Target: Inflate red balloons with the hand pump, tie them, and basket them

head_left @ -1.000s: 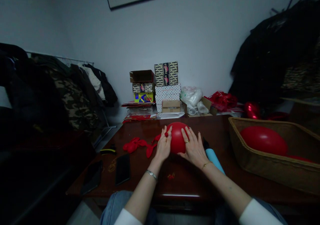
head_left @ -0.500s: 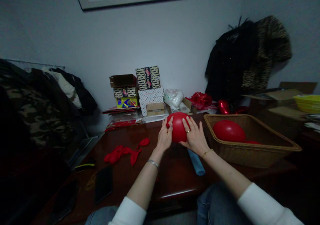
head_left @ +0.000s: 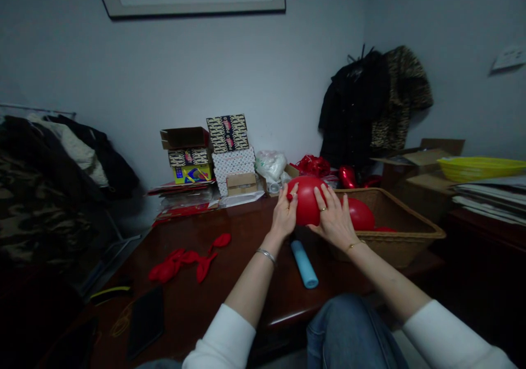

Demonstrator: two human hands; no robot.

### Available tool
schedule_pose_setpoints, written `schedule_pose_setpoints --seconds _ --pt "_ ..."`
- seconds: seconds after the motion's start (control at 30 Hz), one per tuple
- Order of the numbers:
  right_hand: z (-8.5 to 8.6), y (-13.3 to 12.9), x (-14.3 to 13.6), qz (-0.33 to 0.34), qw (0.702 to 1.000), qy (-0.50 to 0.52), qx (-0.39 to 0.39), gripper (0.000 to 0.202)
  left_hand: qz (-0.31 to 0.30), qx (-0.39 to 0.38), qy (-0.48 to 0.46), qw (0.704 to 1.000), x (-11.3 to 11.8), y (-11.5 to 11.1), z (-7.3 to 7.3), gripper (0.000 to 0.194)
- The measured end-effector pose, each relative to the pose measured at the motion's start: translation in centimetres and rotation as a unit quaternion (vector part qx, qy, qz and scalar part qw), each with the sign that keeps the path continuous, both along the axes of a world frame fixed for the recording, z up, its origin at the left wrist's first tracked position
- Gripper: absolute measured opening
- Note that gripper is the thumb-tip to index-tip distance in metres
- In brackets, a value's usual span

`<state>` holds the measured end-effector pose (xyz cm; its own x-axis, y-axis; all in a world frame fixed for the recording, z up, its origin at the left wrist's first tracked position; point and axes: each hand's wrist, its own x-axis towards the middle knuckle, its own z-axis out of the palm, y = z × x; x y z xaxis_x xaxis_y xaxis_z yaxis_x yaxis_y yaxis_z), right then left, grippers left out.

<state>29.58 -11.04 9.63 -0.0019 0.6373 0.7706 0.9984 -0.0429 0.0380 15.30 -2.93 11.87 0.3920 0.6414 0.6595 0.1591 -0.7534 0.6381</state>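
Note:
An inflated red balloon (head_left: 306, 207) is held up above the table between my two hands. My left hand (head_left: 283, 215) is closed at its left side, with a small red bit, perhaps the balloon's neck, between the fingers. Against the right side, my right hand (head_left: 335, 218) presses with spread fingers, gripping the balloon. Below them a light-blue tube (head_left: 304, 265) lies on the dark table (head_left: 246, 281). Several limp red balloons (head_left: 172, 265) lie to the left. Behind my right hand, another inflated red balloon (head_left: 362, 214) sits in a wicker basket (head_left: 427, 231).
A dark flat tablet-like object (head_left: 146, 321) and a yellow-edged item (head_left: 110, 293) lie at the table's left. Stacked boxes (head_left: 234, 163) and a white plastic bag (head_left: 271, 165) line the back. Right of the basket stand cardboard boxes (head_left: 431, 185) and a yellow tray (head_left: 480, 167).
The view has turned to the right. Both hands, still on the balloon, now overlap the basket's left part, and more of the blue tube shows.

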Motion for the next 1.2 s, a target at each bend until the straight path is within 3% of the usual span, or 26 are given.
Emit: schedule_pose_setpoints --seconds 0.57,0.93,1.2 --pt "0.8 -4.9 7.4 -0.073 0.997 -0.04 0.008 0.098 -0.085 -0.007 -0.006 0.996 8.1 -3.3 0.9 0.047" --pt "0.5 -8.4 11.9 -0.137 0.989 -0.052 -0.013 0.099 -0.138 -0.037 0.006 0.99 13.7 -5.1 0.0 0.047" --pt "0.0 -10.2 14.0 -0.163 0.985 -0.048 -0.013 0.093 -0.169 -0.06 0.002 0.984 16.3 -6.6 -0.4 0.049"
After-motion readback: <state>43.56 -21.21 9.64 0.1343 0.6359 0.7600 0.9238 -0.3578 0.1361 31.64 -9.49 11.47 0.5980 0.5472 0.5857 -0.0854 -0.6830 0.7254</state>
